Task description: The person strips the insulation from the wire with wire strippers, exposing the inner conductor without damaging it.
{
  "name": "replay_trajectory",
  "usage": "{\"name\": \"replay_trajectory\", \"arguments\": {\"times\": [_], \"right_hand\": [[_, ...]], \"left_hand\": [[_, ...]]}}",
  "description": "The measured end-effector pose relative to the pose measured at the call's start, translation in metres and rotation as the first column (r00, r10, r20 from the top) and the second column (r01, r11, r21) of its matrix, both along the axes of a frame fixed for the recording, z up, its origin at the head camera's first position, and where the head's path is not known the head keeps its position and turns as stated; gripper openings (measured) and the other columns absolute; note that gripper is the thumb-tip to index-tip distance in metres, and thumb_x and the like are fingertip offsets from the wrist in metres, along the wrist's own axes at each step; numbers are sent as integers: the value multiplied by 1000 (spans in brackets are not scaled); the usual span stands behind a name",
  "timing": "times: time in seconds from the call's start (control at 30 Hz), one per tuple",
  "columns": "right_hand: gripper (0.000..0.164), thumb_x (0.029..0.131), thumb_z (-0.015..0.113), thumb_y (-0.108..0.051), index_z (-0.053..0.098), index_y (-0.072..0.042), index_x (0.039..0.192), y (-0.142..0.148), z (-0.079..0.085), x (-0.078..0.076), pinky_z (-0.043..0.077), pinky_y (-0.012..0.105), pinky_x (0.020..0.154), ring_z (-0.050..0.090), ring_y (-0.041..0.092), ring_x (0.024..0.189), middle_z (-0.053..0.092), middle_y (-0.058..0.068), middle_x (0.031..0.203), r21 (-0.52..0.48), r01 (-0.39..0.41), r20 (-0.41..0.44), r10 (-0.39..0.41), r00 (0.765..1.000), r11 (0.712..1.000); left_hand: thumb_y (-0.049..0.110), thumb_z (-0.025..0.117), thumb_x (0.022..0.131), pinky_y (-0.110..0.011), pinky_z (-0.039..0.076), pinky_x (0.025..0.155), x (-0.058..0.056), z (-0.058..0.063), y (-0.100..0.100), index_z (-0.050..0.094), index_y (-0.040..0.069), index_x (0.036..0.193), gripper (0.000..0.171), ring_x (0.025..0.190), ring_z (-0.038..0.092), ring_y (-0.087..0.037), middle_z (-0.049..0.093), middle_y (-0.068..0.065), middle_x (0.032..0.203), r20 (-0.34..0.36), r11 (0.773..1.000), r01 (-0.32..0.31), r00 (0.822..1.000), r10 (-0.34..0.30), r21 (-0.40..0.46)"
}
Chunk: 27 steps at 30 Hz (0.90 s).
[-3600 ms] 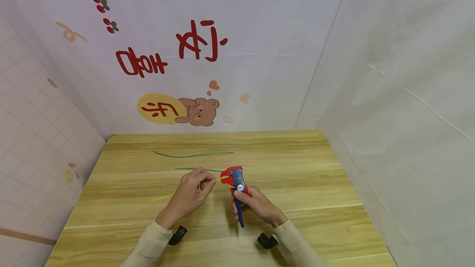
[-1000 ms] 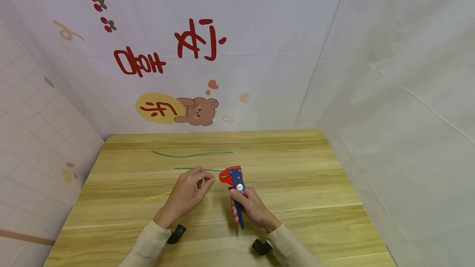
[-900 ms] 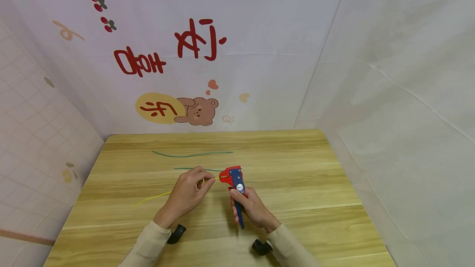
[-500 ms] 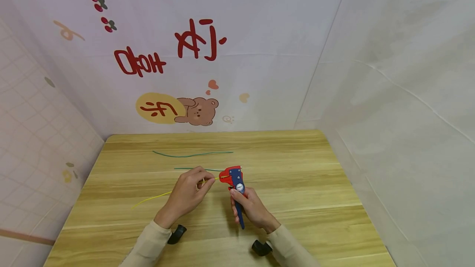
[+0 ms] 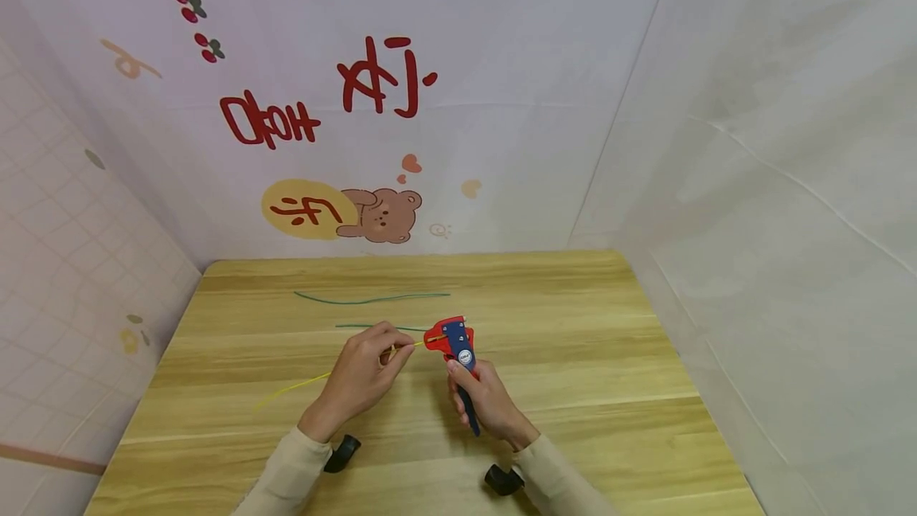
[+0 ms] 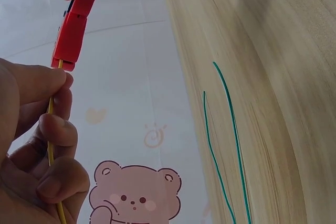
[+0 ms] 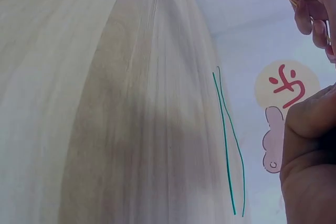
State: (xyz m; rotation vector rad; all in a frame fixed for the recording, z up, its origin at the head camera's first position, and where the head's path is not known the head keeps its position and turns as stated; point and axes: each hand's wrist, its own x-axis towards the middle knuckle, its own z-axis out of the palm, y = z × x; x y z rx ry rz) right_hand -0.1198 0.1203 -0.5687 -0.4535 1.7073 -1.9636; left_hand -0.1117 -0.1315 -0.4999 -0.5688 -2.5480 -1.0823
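Note:
My left hand [image 5: 364, 369] pinches a yellow wire [image 5: 304, 382] between thumb and forefinger, close to its right end. That end runs into the red jaws of a red and blue wire stripper [image 5: 456, 341]. My right hand [image 5: 489, 400] grips the stripper round its handles, head pointing up and left. In the left wrist view the wire [image 6: 51, 150] passes down behind the curled fingers, and its tip meets the red nose of the stripper [image 6: 71, 38]. The right wrist view shows the back of my right hand [image 7: 310, 156]; the stripper is hidden there.
Two green wires lie on the wooden table [image 5: 609, 325]: one farther back [image 5: 368, 300], the other nearer wire [image 5: 358, 326] partly behind my left hand and the stripper. Black curved pieces show at both wrists, left piece [image 5: 342, 454] and right piece [image 5: 504, 480]. White printed cloth [image 5: 516, 118] walls the table.
The stripper has tilted slightly, its lower handle end swinging right and up, and its handles look closer together in the right hand. The left hand keeps its pinch on the yellow wire.

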Motion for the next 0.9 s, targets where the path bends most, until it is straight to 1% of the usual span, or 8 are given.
{"name": "replay_trajectory", "arguments": {"times": [0.13, 0.2, 0.37, 0.47, 0.53, 0.6, 0.7, 0.9], "right_hand": [[62, 123, 48, -33, 45, 24, 99, -1, -1, 1, 50, 19, 47, 56, 3, 45, 54, -6, 62, -3, 7, -15, -7, 1000, 1000], [62, 123, 48, -33, 46, 23, 98, -1, -1, 1, 49, 19, 46, 56, 3, 45, 53, -4, 62, 0, 14, -25, -14, 1000, 1000], [60, 123, 48, -33, 47, 20, 97, -1, 0, 3, 48, 20, 45, 52, 5, 45, 51, -2, 63, 19, 26, -43, -25, 999, 999], [59, 123, 47, -33, 48, 20, 98, -1, 1, 4, 48, 20, 45, 52, 5, 45, 46, 14, 61, 30, 34, -55, -32, 998, 999], [59, 124, 47, -34, 48, 20, 98, -1, 1, 4, 48, 20, 45, 52, 6, 45, 46, 16, 61, 37, 39, -60, -36, 998, 999], [59, 123, 47, -35, 49, 18, 97, -1, 1, 5, 47, 20, 45, 52, 6, 45, 47, 15, 60, 42, 45, -67, -42, 997, 998], [58, 123, 48, -37, 49, 15, 96, -1, 1, 6, 47, 20, 44, 52, 6, 45, 52, -3, 61, 47, 50, -68, -47, 997, 998], [56, 123, 47, -35, 49, 14, 96, -1, 3, 5, 48, 21, 43, 52, 5, 45, 52, -6, 60, 53, 41, -73, -37, 997, 998]], "left_hand": [[12, 87, 101, -20, 44, 60, 1, 0, 0, 88, 12, 102, 2, 69, 49, -4, 72, 6, 90, 3, 1000, 0, 1000, 0, 2], [9, 87, 99, -20, 44, 60, 1, 0, 1, 88, 14, 101, 5, 69, 50, -4, 72, 6, 90, 1, 1000, -4, 1000, 4, 5], [11, 87, 101, -20, 44, 61, 1, -1, 1, 87, 15, 100, 4, 69, 50, -4, 72, 7, 90, -12, 1000, 0, 1000, 0, 10], [11, 87, 101, -20, 44, 61, 1, 0, 1, 87, 15, 101, 4, 69, 51, -5, 72, 7, 90, -14, 1000, 3, 1000, -3, 13], [10, 87, 100, -20, 44, 60, 1, 0, 2, 87, 15, 100, 6, 69, 51, -6, 71, 7, 90, -13, 1000, 1, 1000, -1, 16], [10, 87, 100, -20, 43, 61, 1, 0, 2, 87, 15, 101, 4, 69, 52, -7, 71, 7, 90, -8, 1000, 1, 1000, -1, 16], [10, 87, 100, -20, 43, 61, 1, 0, 2, 87, 15, 101, 5, 69, 52, -7, 71, 7, 90, -6, 1000, 1, 1000, -1, 16], [13, 85, 103, -20, 43, 61, 1, 0, 1, 88, 15, 101, 4, 69, 51, -6, 71, 7, 90, -3, 1000, 3, 1000, -3, 18]]}}
